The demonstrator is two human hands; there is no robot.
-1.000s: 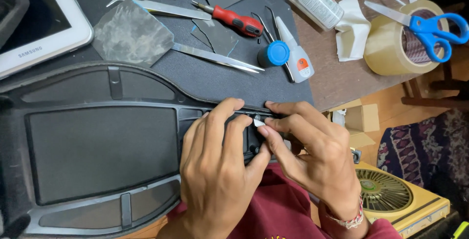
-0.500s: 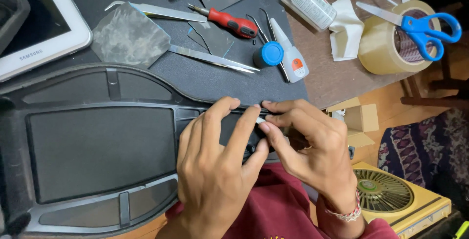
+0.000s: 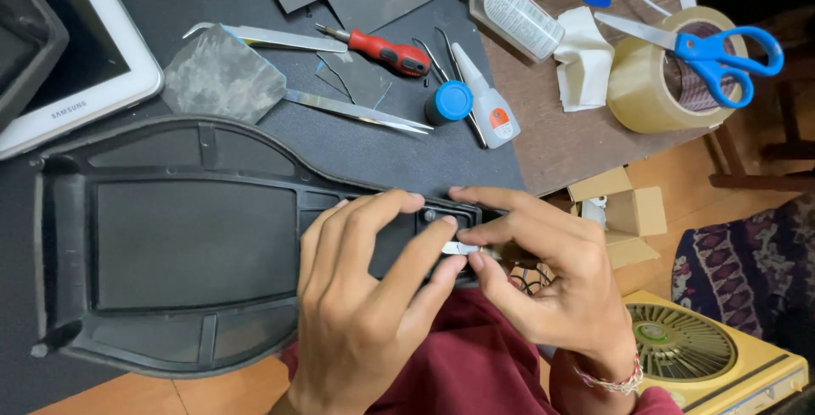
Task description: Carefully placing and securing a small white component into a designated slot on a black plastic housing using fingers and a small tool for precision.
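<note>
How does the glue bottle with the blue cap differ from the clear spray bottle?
The glue bottle is smaller, white, with a pointed nozzle, its blue cap off beside it on the black mat. The clear spray bottle is larger, see-through, white-topped, on the brown table. Both lie on their sides, away from both hands.

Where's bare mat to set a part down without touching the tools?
Bare mat lies below the tweezers, between them and the black plastic shell, by the mat's right edge. Crowded: top right, with screwdriver, glue bottle, tape roll, scissors. Left hand and right hand cover the shell's narrow end.
</note>
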